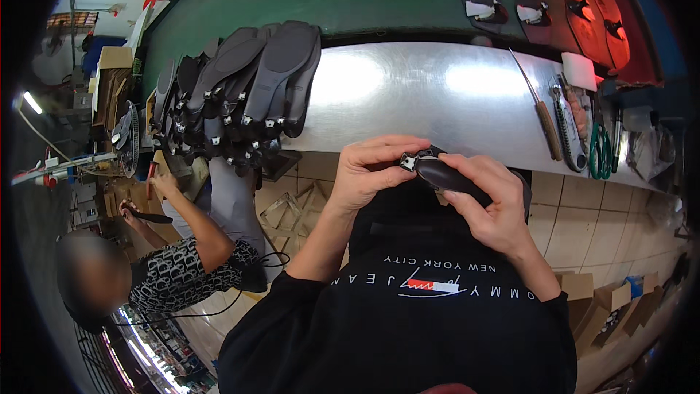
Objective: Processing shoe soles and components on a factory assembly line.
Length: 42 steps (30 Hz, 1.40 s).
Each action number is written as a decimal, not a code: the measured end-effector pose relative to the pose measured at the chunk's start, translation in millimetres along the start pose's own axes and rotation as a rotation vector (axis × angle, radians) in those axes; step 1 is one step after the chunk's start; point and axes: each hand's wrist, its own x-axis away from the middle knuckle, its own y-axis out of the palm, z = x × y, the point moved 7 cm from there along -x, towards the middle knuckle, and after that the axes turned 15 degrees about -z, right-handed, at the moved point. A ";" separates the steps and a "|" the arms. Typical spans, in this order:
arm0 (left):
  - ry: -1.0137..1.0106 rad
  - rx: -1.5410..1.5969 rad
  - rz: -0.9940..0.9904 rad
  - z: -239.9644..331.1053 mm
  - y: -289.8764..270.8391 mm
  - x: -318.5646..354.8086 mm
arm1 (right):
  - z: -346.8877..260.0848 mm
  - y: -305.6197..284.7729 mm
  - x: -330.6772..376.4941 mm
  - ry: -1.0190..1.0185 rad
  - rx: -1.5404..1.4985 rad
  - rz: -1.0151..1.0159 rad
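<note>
In front of my chest I hold a dark shoe sole (453,179) with both hands. My left hand (370,171) pinches its left end, where a small shiny pale piece (409,163) sits between fingers and thumb. My right hand (487,201) is closed around the rounded right part, fingers on top and thumb below. The sole's underside is hidden. It is held up off the steel bench (408,120), just past the near edge.
A pile of dark soles (281,66) lies on the bench at left. An awl (541,117), a cutter knife (569,128) and green scissors (600,152) lie at right. More soles (483,7) are at the back right. A co-worker (197,248) works at left with a dark sole.
</note>
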 end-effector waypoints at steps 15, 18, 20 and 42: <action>0.000 -0.115 -0.146 1.7 4.9 -0.2 | 2.3 5.2 2.0 -0.055 0.105 0.066; 0.002 -0.106 -0.149 1.3 5.4 0.4 | 2.2 5.3 3.2 -0.065 0.101 0.092; 0.014 -0.131 -0.147 3.5 7.7 1.2 | -0.6 4.9 3.2 -0.086 0.144 0.096; -0.262 0.040 -0.005 -13.1 16.2 10.9 | 26.5 17.8 -5.5 0.050 -0.057 -0.063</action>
